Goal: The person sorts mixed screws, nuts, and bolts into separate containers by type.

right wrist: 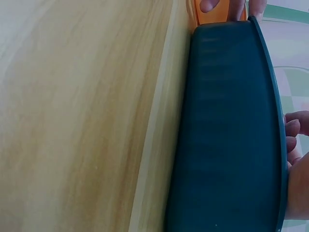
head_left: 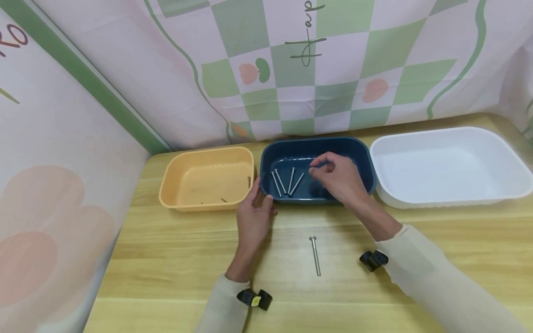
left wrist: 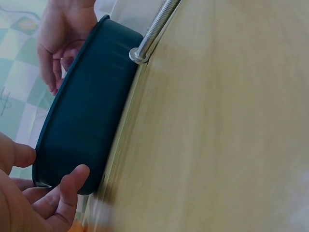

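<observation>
A dark blue bin (head_left: pixel 310 201) holds several silver bolts (head_left: pixel 295 184) toward its left side. At its left front corner, my left hand (head_left: pixel 253 219) grips the wall, with fingers round the end of the bin (left wrist: pixel 87 106) in the left wrist view. My right hand (head_left: pixel 343 180) hovers over the bin's right half, fingers loosely bent, a gap between thumb and forefinger and nothing visible in them. In the right wrist view the bin's wall (right wrist: pixel 227 121) partly hides that hand (right wrist: pixel 299 179). One long bolt (head_left: pixel 315 256) lies on the table in front of the bin.
To the left stands a yellow bin (head_left: pixel 208 206) with a few small pieces inside, close beside my left hand. A white bin (head_left: pixel 449 202) stands to the right of the blue one. Behind all three hangs a checkered cloth (head_left: pixel 291 69).
</observation>
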Demonstrator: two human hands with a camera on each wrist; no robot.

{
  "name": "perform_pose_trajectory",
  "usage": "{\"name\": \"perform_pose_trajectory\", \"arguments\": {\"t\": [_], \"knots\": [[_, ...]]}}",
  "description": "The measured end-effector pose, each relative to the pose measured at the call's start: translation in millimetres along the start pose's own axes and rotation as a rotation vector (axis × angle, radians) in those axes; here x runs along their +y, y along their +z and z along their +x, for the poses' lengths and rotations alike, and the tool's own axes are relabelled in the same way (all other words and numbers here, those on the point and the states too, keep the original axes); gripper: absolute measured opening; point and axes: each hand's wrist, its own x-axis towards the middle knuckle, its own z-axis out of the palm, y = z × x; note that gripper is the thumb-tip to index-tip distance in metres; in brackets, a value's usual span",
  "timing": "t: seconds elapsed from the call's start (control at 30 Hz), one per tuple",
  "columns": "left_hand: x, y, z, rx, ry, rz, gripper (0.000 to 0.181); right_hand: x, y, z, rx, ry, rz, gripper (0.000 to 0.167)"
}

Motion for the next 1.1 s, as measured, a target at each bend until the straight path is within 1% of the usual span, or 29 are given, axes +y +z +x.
{"name": "perform_pose_trajectory", "arguments": {"t": [0.13, 0.27, 0.4, 0.5, 0.57, 0.7, 0.9, 1.1], "knots": [[-0.3, 0.2, 0.3, -0.001, -0.002, -0.006, 0.059, 0, 1, -1.9, 0.018, -0.017, 0.018, 0.025], [-0.4, 0.2, 0.3, 0.005, -0.012, -0.011, 0.059, -1, 4, -3.0, 0.035, -0.031, 0.06, 0.023], [-0.6, 0.6, 0.3, 0.009, -0.011, -0.013, 0.059, -4, 6, -5.1, 0.035, -0.041, 0.084, 0.023], [-0.6, 1.0, 0.1, 0.009, -0.008, -0.011, 0.059, -5, 6, -7.4, 0.02, -0.037, 0.08, 0.022], [-0.2, 1.1, -0.1, 0.009, -0.017, -0.006, 0.06, -6, 6, -9.0, 0.007, -0.034, 0.076, 0.02], [-0.1, 0.7, -0.4, 0.007, -0.006, -0.005, 0.059, -7, 7, -10.8, -0.021, -0.042, 0.07, 0.019], [0.1, 1.3, 0.1, 0.005, 0.001, -0.011, 0.059, -10, 8, -14.0, -0.052, -0.026, 0.05, 0.023], [0.8, 1.7, -0.3, 0.007, -0.017, -0.004, 0.059, -14, 8, -20.5, -0.081, -0.006, 0.053, 0.026]]}}
